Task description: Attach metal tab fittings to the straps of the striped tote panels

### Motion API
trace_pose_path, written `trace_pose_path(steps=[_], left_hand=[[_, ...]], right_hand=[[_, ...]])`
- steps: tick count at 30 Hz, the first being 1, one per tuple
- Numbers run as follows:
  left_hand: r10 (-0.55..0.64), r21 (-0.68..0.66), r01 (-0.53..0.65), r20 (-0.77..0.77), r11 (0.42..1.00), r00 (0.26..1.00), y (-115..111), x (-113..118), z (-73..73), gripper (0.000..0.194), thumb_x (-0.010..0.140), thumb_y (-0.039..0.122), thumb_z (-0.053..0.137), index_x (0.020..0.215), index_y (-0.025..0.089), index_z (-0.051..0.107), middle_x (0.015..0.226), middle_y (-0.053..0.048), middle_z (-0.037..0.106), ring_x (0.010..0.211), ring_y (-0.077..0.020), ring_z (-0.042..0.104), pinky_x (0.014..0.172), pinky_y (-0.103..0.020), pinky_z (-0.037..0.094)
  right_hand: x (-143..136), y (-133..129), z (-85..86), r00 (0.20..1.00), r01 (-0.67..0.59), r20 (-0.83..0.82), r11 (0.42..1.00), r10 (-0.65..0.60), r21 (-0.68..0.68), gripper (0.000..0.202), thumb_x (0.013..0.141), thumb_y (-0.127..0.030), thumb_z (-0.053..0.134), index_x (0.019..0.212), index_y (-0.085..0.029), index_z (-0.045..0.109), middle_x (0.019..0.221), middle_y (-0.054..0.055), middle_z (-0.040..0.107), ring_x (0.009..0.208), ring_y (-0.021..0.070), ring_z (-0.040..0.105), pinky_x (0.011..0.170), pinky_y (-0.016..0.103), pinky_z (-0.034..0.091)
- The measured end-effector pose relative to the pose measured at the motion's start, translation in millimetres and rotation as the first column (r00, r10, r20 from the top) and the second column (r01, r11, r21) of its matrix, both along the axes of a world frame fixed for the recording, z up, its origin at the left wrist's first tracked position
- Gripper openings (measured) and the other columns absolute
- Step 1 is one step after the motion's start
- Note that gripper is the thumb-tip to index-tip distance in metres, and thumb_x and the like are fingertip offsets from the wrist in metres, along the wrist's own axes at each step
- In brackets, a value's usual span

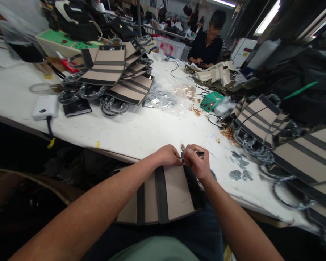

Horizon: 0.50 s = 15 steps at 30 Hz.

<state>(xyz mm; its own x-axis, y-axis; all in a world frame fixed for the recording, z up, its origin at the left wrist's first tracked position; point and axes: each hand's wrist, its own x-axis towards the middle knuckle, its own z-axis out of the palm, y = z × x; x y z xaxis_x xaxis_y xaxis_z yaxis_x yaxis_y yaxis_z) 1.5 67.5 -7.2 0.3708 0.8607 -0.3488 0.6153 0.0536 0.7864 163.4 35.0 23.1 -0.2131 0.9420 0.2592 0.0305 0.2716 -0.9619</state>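
A beige bag panel with dark stripes [176, 188] lies across my lap and against the table edge. My left hand [168, 155] is closed on its upper edge, the fingertips pinching near a small metal fitting [182, 148]. Right beside it, my right hand [197, 161] is closed in a fist around a short dark-handled tool [200, 153]. Only the tool's black end sticks out, so its kind is hidden. Both hands nearly touch at the panel's dark border.
Striped bag pieces with wrapped ring handles are piled at the left [108, 69] and right [260, 116]. Gold fittings [197, 110] lie near a green box [212, 101]. A white power bank [45, 107] sits at left. Across the table a person [208, 43] sits.
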Motion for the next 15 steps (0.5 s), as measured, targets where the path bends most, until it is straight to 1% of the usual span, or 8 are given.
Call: trace_pose_path(steps=[3, 6, 7, 9, 12, 15], left_hand=[[0.005, -0.017, -0.005, -0.004, 1.0, 1.0, -2.4, -0.1, 7.8, 0.018, 0.065, 0.033, 0.074, 0.057, 0.019, 0.068, 0.048, 0.006, 0.046, 0.055, -0.012, 0.044, 0.055, -0.027, 0.029], [0.015, -0.039, -0.014, 0.017, 0.999, 1.0, -1.6, 0.3, 8.6, 0.017, 0.062, 0.033, 0.075, 0.056, 0.019, 0.067, 0.05, 0.006, 0.047, 0.055, -0.0116, 0.042, 0.054, -0.027, 0.026], [0.017, -0.045, -0.016, 0.026, 0.999, 1.0, -1.2, 0.4, 7.8, 0.017, 0.062, 0.033, 0.075, 0.056, 0.019, 0.067, 0.05, 0.006, 0.047, 0.055, -0.0114, 0.041, 0.054, -0.027, 0.026], [0.02, -0.053, -0.017, 0.038, 0.998, 0.999, -0.4, 0.4, 6.5, 0.019, 0.063, 0.033, 0.074, 0.054, 0.019, 0.066, 0.05, 0.006, 0.044, 0.054, -0.0108, 0.038, 0.054, -0.028, 0.025], [0.018, -0.067, -0.015, 0.042, 0.998, 0.999, 0.4, 0.4, 5.9, 0.02, 0.063, 0.033, 0.072, 0.052, 0.018, 0.065, 0.049, 0.006, 0.042, 0.054, -0.0104, 0.036, 0.054, -0.028, 0.025], [0.015, -0.083, -0.012, 0.041, 0.996, 0.999, 1.1, 0.5, 5.0, 0.015, 0.062, 0.033, 0.072, 0.059, 0.018, 0.071, 0.052, 0.006, 0.047, 0.055, -0.0113, 0.04, 0.055, -0.027, 0.027]], right_hand=[[4.9, 2.5, 2.3, 0.979, 0.055, -0.192, 0.996, -0.068, -0.071, 0.038, 0.091, -0.041, 0.064, 0.062, -0.021, 0.048, 0.053, -0.005, 0.047, 0.042, 0.0088, 0.036, 0.043, 0.025, 0.029], [4.9, 1.9, 8.8, 0.932, 0.076, -0.35, 0.996, -0.09, -0.054, 0.038, 0.088, -0.043, 0.066, 0.063, -0.022, 0.047, 0.055, -0.006, 0.046, 0.039, 0.0078, 0.034, 0.04, 0.024, 0.026], [4.1, 1.4, 9.5, 0.926, 0.076, -0.368, 0.996, -0.087, -0.044, 0.038, 0.088, -0.045, 0.066, 0.063, -0.022, 0.047, 0.055, -0.005, 0.046, 0.039, 0.0077, 0.034, 0.04, 0.024, 0.026], [2.1, 0.7, 7.9, 0.935, 0.075, -0.344, 0.996, -0.088, -0.051, 0.04, 0.087, -0.047, 0.067, 0.062, -0.022, 0.048, 0.054, -0.005, 0.046, 0.04, 0.0079, 0.035, 0.04, 0.025, 0.026], [0.6, 1.1, 2.5, 0.949, 0.082, -0.294, 0.991, -0.111, -0.11, 0.039, 0.088, -0.043, 0.067, 0.061, -0.021, 0.048, 0.053, -0.005, 0.046, 0.041, 0.0079, 0.036, 0.04, 0.025, 0.026], [1.3, 2.0, 0.6, 0.93, 0.075, -0.351, 0.992, -0.105, -0.098, 0.038, 0.089, -0.042, 0.067, 0.063, -0.021, 0.047, 0.055, -0.005, 0.046, 0.04, 0.0072, 0.035, 0.039, 0.024, 0.024]])
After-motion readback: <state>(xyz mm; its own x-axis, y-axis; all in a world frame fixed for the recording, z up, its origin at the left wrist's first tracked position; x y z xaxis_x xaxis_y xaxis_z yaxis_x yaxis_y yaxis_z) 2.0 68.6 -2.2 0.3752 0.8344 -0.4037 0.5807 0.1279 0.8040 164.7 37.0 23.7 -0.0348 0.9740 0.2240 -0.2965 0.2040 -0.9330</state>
